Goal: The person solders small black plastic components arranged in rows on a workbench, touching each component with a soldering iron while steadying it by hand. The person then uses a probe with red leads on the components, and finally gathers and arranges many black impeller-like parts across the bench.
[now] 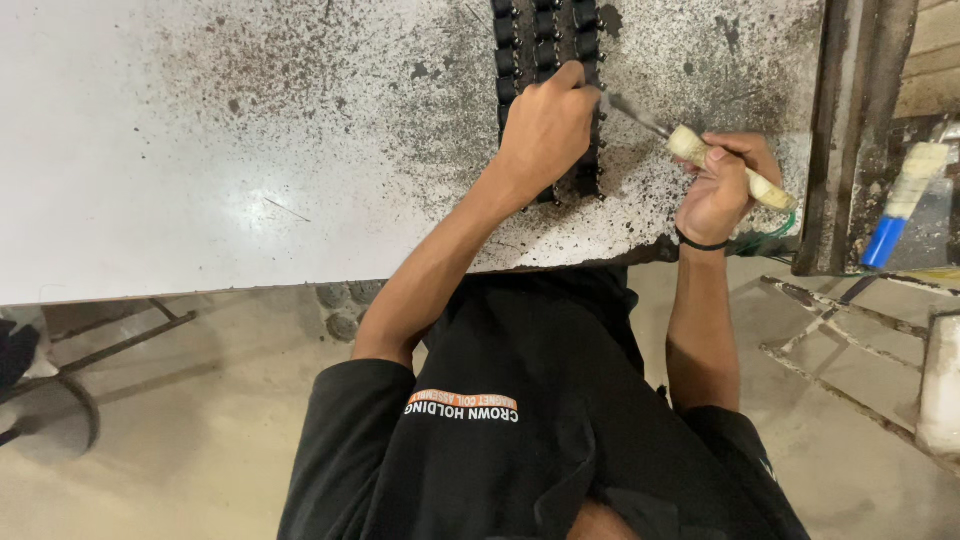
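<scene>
Fingers of right hand [722, 185] grip a brush [700, 155]; left hand [545, 130] presses black parts [545, 35] flat.

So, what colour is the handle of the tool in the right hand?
Pale cream, smudged with dark grime: the handle in the right hand, seen in the head view.

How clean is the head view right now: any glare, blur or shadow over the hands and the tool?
Head view: glare washes out the table's left side; left hand and right hand are evenly lit and sharp; the tool is slightly soft; the edges bend from wide-angle distortion.
</scene>
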Action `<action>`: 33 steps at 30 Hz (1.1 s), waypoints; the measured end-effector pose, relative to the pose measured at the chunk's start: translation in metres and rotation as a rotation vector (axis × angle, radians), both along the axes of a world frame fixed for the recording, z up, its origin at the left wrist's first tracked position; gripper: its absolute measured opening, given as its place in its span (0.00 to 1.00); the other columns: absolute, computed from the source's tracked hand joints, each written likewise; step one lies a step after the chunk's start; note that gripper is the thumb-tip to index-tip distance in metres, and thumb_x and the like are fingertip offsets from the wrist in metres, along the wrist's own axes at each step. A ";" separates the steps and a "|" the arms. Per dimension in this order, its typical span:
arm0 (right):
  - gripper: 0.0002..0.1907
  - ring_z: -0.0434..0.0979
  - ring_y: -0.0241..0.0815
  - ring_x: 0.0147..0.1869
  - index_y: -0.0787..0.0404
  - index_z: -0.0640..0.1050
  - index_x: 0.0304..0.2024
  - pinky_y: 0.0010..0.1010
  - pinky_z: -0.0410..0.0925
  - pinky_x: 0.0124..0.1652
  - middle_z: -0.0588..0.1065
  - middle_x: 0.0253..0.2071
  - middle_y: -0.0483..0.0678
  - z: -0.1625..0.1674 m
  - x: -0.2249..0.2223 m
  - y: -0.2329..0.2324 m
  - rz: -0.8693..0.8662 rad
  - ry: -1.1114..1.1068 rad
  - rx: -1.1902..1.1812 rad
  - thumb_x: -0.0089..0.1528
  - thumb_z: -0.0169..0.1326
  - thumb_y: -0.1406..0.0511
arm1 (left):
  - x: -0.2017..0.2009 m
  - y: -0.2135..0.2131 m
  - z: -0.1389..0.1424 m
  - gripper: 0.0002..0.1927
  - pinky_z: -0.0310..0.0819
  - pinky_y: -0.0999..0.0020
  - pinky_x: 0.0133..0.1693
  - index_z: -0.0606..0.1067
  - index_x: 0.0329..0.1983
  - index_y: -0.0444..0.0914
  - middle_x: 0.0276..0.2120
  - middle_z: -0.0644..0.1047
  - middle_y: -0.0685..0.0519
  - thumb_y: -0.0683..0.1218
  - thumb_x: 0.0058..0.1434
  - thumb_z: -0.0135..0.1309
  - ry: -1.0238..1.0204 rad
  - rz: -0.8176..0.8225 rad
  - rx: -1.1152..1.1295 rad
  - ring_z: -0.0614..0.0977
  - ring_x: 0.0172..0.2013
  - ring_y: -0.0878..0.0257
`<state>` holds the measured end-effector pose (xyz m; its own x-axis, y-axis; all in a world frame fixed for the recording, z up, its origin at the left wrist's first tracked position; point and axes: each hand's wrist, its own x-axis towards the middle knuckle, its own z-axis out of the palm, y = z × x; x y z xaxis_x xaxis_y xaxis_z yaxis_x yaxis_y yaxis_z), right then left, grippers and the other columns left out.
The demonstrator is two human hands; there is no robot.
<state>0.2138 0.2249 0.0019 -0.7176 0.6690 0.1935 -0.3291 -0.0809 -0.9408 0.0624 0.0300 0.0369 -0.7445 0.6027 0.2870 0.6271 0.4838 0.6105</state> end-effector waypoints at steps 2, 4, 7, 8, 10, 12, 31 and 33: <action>0.06 0.75 0.44 0.34 0.72 0.76 0.38 0.33 0.72 0.31 0.75 0.36 0.54 -0.002 -0.001 0.001 -0.018 0.026 -0.039 0.63 0.50 0.72 | 0.002 0.001 -0.002 0.09 0.80 0.54 0.30 0.83 0.37 0.35 0.37 0.76 0.45 0.36 0.56 0.55 0.035 0.005 0.012 0.84 0.27 0.46; 0.05 0.76 0.44 0.37 0.72 0.75 0.38 0.36 0.75 0.35 0.75 0.39 0.55 -0.007 -0.001 0.001 -0.027 0.061 -0.035 0.62 0.50 0.73 | 0.006 0.000 -0.003 0.08 0.80 0.55 0.30 0.83 0.37 0.35 0.37 0.76 0.45 0.37 0.56 0.56 0.037 0.007 0.016 0.84 0.27 0.47; 0.06 0.77 0.44 0.39 0.71 0.75 0.37 0.39 0.78 0.38 0.75 0.39 0.55 -0.018 0.000 0.004 -0.022 0.073 -0.032 0.60 0.50 0.72 | 0.007 -0.002 -0.003 0.06 0.79 0.56 0.29 0.81 0.35 0.34 0.38 0.76 0.48 0.39 0.56 0.57 0.037 0.009 0.030 0.84 0.27 0.49; 0.06 0.77 0.44 0.39 0.71 0.76 0.36 0.39 0.78 0.38 0.75 0.39 0.55 -0.021 0.001 0.006 -0.012 0.067 -0.034 0.60 0.50 0.72 | 0.007 -0.003 -0.003 0.06 0.79 0.56 0.29 0.82 0.36 0.35 0.38 0.76 0.48 0.39 0.56 0.57 0.049 0.020 0.041 0.83 0.27 0.49; 0.06 0.75 0.44 0.41 0.73 0.76 0.39 0.33 0.73 0.44 0.76 0.40 0.57 -0.027 0.002 0.008 -0.028 0.073 0.004 0.62 0.51 0.73 | 0.008 -0.004 -0.002 0.06 0.79 0.56 0.29 0.82 0.36 0.37 0.37 0.76 0.50 0.39 0.57 0.57 0.059 0.031 0.068 0.83 0.27 0.49; 0.07 0.74 0.44 0.42 0.74 0.77 0.41 0.30 0.70 0.47 0.76 0.40 0.57 -0.030 0.003 0.010 -0.025 0.073 0.050 0.63 0.51 0.74 | 0.007 -0.006 -0.002 0.05 0.79 0.55 0.29 0.82 0.36 0.38 0.36 0.77 0.52 0.39 0.58 0.57 0.055 0.044 0.094 0.83 0.26 0.49; 0.06 0.71 0.39 0.35 0.75 0.77 0.40 0.30 0.69 0.38 0.75 0.36 0.54 -0.006 -0.032 0.017 0.024 0.075 0.069 0.64 0.52 0.73 | -0.014 -0.026 0.125 0.12 0.75 0.62 0.26 0.73 0.52 0.36 0.33 0.79 0.51 0.34 0.66 0.52 0.469 -0.019 0.440 0.82 0.26 0.57; 0.07 0.73 0.40 0.36 0.75 0.77 0.40 0.31 0.71 0.40 0.76 0.37 0.54 -0.007 -0.033 0.013 0.024 0.061 0.059 0.63 0.52 0.73 | -0.020 -0.013 0.107 0.16 0.80 0.63 0.35 0.71 0.54 0.37 0.42 0.77 0.50 0.33 0.64 0.50 0.445 0.038 0.331 0.84 0.38 0.51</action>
<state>0.1812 0.2382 -0.0047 -0.7193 0.6375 0.2760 -0.3842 -0.0341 -0.9226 0.0424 0.0166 0.1443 -0.5278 0.4016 0.7485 0.8449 0.3384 0.4142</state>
